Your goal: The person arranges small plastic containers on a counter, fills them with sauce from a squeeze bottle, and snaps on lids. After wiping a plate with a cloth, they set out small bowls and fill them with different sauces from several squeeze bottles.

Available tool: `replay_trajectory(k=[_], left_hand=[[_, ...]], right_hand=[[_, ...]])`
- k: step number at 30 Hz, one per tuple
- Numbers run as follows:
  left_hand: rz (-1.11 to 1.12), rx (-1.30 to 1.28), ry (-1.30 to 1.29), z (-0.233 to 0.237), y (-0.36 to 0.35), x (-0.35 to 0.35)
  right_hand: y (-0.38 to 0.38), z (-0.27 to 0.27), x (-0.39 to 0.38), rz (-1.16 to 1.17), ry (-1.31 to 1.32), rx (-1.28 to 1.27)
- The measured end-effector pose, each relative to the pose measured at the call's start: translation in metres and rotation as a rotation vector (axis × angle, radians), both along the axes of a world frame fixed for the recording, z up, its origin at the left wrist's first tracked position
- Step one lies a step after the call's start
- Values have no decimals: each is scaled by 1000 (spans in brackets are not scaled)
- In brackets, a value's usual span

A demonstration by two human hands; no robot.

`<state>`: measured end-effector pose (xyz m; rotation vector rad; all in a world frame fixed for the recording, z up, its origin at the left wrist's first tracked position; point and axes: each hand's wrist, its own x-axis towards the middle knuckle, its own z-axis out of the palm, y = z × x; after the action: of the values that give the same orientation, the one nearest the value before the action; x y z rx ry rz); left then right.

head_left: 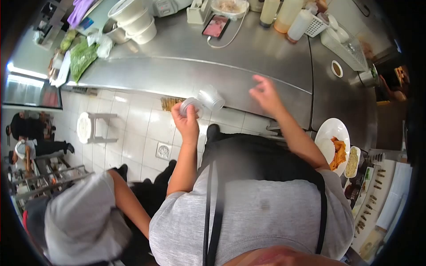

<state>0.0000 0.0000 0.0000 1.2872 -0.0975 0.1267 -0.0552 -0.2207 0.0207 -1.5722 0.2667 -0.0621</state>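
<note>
My left hand (pixel 187 120) is closed on a small round clear plastic piece (pixel 191 106), its thumb on top, in front of the steel counter (pixel 177 73). Touching or just beside that piece, a clear plastic cup (pixel 211 97) lies tilted at the counter's front edge. My right hand (pixel 265 94) hovers over the counter to the right of the cup, fingers apart, with nothing in it. Further back a phone (pixel 216 26) with a white cable rests on the counter.
White tubs (pixel 133 20) and a bag of greens (pixel 83 60) stand back left; sauce bottles (pixel 286 20) back right. An oval plate of orange food (pixel 326 133) is by my right elbow. A co-worker (pixel 84 217) is close on my left, near a white stool (pixel 86 127).
</note>
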Motion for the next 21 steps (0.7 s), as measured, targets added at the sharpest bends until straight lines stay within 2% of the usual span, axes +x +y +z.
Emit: replay_trajectory(k=[2, 3, 4, 7, 11, 14, 17, 21], left_hand=[[-100, -56, -71, -6, -27, 21], [-164, -65, 50, 5, -34, 20], [-228, -75, 57, 10, -51, 30], [-528, -39, 186, 7, -85, 72], [-869, 143, 364, 3, -120, 114], [-926, 270, 377, -3, -148, 137], [-909, 310, 399, -10, -174, 156], [-801, 235, 377, -1, -199, 160]], right_hand=[[8, 14, 9, -36, 25, 35], [25, 29, 9, -59, 141, 109], [23, 35, 20, -80, 187, 161], [-4, 14, 67, -198, 14, -132], [-53, 30, 96, -277, 129, -638], [-77, 42, 110, -322, 223, -811], [-100, 36, 117, -309, 187, -962], [-123, 47, 121, -298, 185, -986]])
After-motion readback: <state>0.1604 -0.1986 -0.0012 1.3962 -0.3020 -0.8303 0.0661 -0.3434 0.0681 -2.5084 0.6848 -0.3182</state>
